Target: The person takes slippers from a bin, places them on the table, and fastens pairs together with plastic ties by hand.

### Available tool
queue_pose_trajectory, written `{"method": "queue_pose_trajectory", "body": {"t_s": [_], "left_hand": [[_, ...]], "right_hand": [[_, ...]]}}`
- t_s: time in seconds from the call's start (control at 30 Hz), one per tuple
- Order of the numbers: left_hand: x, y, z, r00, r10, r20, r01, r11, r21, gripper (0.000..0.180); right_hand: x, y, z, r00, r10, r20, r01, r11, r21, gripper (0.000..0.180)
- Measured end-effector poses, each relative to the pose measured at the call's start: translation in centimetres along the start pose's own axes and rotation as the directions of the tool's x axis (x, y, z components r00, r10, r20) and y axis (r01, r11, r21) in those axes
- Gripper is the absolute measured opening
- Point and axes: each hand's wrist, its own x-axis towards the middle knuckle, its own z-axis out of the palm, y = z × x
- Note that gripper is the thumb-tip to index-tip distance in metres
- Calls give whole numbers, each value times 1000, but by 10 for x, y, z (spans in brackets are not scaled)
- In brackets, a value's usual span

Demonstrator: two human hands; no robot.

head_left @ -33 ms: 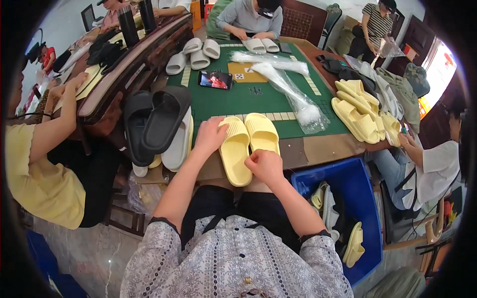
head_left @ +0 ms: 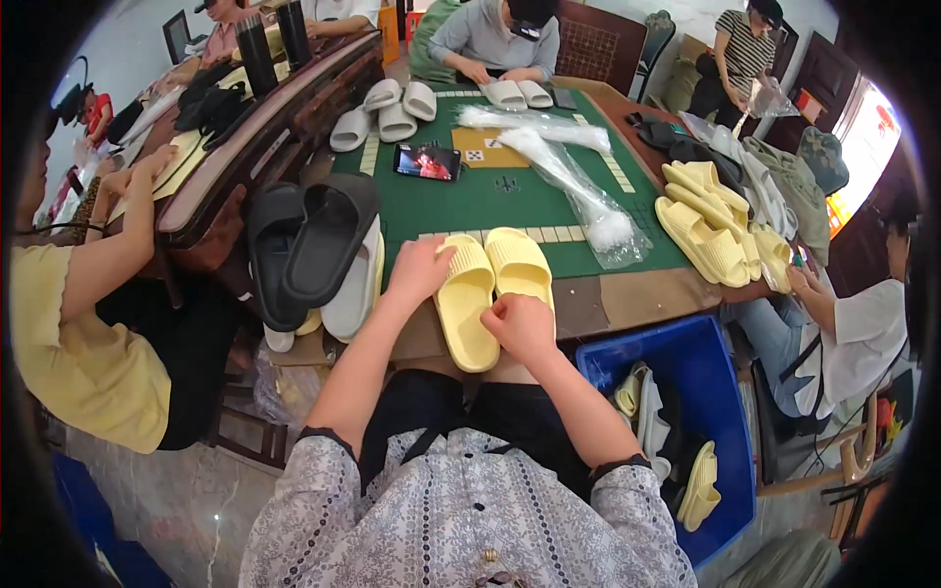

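Two pale yellow slippers, a left slipper (head_left: 467, 328) and a right slipper (head_left: 520, 257), lie side by side at the table's near edge, toes pointing away from me. My left hand (head_left: 419, 270) is closed at the outer side of the left slipper's ribbed strap, fingers bent against it. My right hand (head_left: 521, 325) has its fingers curled into a pinch at the inner edge of the left slipper, covering the heel of the right one. Anything small between those fingertips is hidden.
Black slippers (head_left: 328, 235) are stacked on my left, yellow slippers (head_left: 701, 225) on the right. Ahead lie a phone (head_left: 427, 162), bagged white ties (head_left: 573, 186) and grey slippers (head_left: 397, 122). A blue bin (head_left: 720, 392) with slippers stands below right. Other people sit around the table.
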Motion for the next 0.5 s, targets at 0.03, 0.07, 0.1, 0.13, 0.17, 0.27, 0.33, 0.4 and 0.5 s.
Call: {"method": "queue_pose_trajectory", "body": {"t_s": [0.03,0.07,0.1,0.13,0.17,0.27,0.33,0.4,0.5], "left_hand": [[9,20,-2,986,-51,156,27,988,152,45],[16,40,-3,947,-122,296,27,952,305,51],[21,32,4,951,-202,234,84,898,433,58],[27,35,8,928,-259,267,121,889,442,59],[33,38,12,901,-314,300,156,879,451,59],[46,34,23,876,-389,284,265,882,390,56],[49,36,28,864,-426,268,354,893,278,39],[51,34,36,871,-434,231,399,898,183,36],[41,35,57,885,-448,128,452,892,1,28]], "right_hand": [[6,4,7,1000,7,-14,-7,1000,-3,18],[12,7,14,997,20,-69,-23,999,-41,18],[20,-3,22,993,-2,-116,-6,998,-67,19],[23,-6,26,992,-45,-119,34,996,-87,22],[26,-6,34,990,-54,-127,43,995,-86,22],[33,-7,52,994,-29,-104,11,986,-168,25],[30,-11,52,993,-17,-120,-1,989,-148,24],[31,-11,53,991,-4,-134,-14,991,-131,24],[29,-3,49,984,-58,-170,53,998,-31,22]]}}
